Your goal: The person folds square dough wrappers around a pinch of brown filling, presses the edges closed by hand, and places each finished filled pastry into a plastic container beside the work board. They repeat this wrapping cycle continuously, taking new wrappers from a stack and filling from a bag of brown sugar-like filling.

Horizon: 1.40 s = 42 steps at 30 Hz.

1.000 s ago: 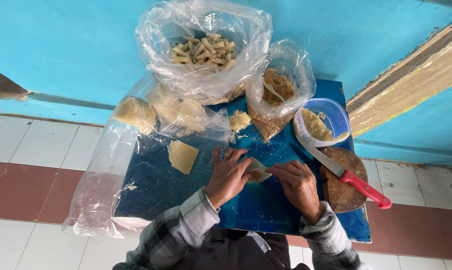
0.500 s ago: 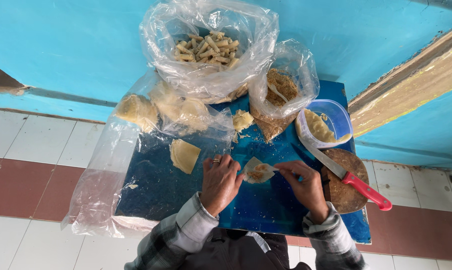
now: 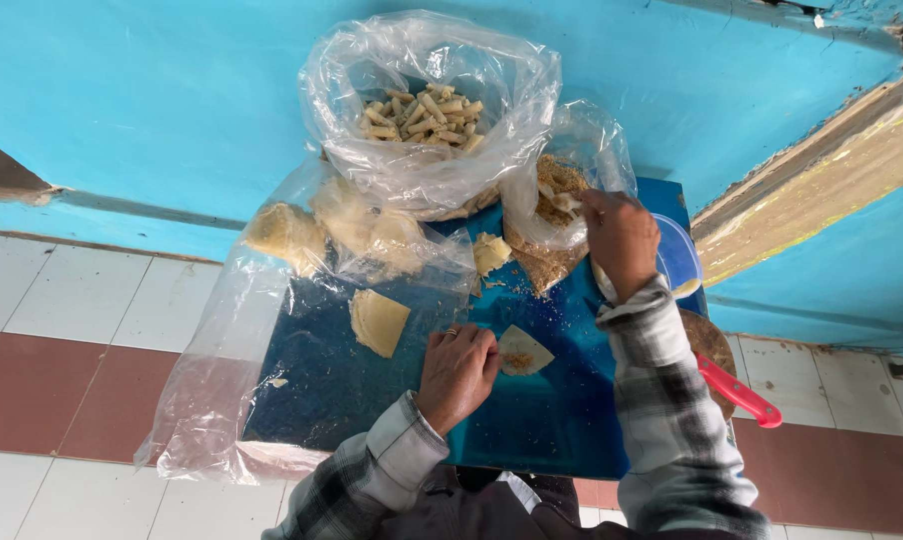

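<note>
My right hand is reaching into the small clear bag of brown crumb filling, fingertips curled together inside its mouth; I cannot tell what they pinch, because the plastic and my own knuckles hide them. My right sleeve covers most of the blue bowl just under that wrist, and only the red handle of the knife shows past my forearm, its blade hidden where it crosses the round wooden board.

My left hand lies palm down on the blue table top, fingers loosely bent, fingertips touching the near edge of the pale wrapper. That wrapper is a thin, cream-coloured piece with a rounded side and a point, lying flat just beside my left fingers, with a little brown filling on its middle.

Another wrapper piece lies further out from my left hand, partly under the big loose plastic sheet that hangs over the table's edge. Beyond both hands the large bag of finished rolls stands against the turquoise wall. Between my hands the table shows scattered crumbs and bare blue surface; its near edge is cut off by my arms.
</note>
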Motion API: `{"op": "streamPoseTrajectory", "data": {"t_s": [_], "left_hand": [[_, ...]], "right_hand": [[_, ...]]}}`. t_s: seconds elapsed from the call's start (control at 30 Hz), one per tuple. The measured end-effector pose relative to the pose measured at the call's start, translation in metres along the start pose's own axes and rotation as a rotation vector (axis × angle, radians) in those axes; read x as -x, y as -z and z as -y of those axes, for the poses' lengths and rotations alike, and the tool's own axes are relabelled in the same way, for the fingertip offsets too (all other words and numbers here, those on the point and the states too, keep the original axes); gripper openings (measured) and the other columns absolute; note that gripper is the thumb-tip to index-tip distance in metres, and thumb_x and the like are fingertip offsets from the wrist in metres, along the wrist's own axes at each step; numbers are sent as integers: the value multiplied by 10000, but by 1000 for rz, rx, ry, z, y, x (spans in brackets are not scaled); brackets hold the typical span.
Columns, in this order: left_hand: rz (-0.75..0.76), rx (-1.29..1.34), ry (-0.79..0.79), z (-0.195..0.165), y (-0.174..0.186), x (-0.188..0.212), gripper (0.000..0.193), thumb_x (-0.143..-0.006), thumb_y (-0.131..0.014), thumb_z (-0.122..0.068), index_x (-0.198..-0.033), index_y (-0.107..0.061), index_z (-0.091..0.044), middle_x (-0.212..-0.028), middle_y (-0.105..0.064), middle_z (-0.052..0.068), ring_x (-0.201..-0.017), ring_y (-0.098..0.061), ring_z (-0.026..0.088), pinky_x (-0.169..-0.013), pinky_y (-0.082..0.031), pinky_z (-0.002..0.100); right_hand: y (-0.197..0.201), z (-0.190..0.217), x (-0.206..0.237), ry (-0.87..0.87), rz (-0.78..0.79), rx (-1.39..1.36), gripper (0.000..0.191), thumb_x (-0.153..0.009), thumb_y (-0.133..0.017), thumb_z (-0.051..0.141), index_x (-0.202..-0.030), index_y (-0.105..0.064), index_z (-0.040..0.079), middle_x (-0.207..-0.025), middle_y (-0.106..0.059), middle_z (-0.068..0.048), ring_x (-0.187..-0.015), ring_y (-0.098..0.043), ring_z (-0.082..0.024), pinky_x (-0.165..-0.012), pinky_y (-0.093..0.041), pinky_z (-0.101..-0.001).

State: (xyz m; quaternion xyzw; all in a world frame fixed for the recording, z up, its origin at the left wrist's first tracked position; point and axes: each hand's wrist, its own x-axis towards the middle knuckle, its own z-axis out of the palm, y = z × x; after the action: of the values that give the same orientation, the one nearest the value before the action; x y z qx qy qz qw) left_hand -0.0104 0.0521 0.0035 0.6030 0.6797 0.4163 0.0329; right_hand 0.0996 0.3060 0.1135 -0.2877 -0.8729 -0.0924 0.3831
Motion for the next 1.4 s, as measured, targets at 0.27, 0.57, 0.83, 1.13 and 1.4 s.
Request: {"op": "streamPoseTrajectory", "data": {"t_s": [0.27, 0.57, 0.83, 1.13, 1.4], "left_hand": [[59, 115, 85, -11, 11, -1, 215, -846, -776, -108, -932, -579, -115, -893, -693, 40, -857, -662, 277, -795, -436, 451], [97, 159, -16, -18, 19, -1, 245, -868, -743, -69, -1057, -590, -102, -1008, -683, 79, -952, -649, 317, -862, -463, 473], [145, 120, -137, -10, 5, 4, 358, -861, -708, -16, -1202, -600, -47, -1095, -672, 98, -1032, -640, 299, -906, -491, 456], [173, 70, -154, -4, -6, 3, 197, -918, -674, -5, -1102, -618, -47, -1025, -654, 105, -997, -640, 295, -870, -531, 420], [176, 201, 14, 1, -10, -10, 131, -954, -646, -18, -1081, -622, -37, -966, -660, 117, -937, -636, 335, -813, -511, 466]], "right_hand": [[64, 57, 102, -256, 566, -196, 115, -911, -750, 319, -948, -814, 231, -913, -752, -1, -679, -722, -192, -634, -552, -345], [55, 70, 140, -371, 590, -339, 176, -832, -787, 260, -940, -729, 133, -913, -728, -30, -730, -738, -182, -639, -560, -342], [61, 75, 141, -483, 602, -577, 275, -808, -797, 166, -1044, -676, 91, -943, -786, -43, -854, -777, -181, -691, -587, -323], [70, 92, 142, -86, 460, -445, 371, -733, -832, 145, -1095, -759, 114, -1060, -759, -43, -955, -678, -269, -815, -556, -383], [42, 80, 141, 16, 477, -397, 166, -819, -783, 117, -981, -801, 148, -964, -725, -29, -899, -656, -253, -786, -543, -381]]}}
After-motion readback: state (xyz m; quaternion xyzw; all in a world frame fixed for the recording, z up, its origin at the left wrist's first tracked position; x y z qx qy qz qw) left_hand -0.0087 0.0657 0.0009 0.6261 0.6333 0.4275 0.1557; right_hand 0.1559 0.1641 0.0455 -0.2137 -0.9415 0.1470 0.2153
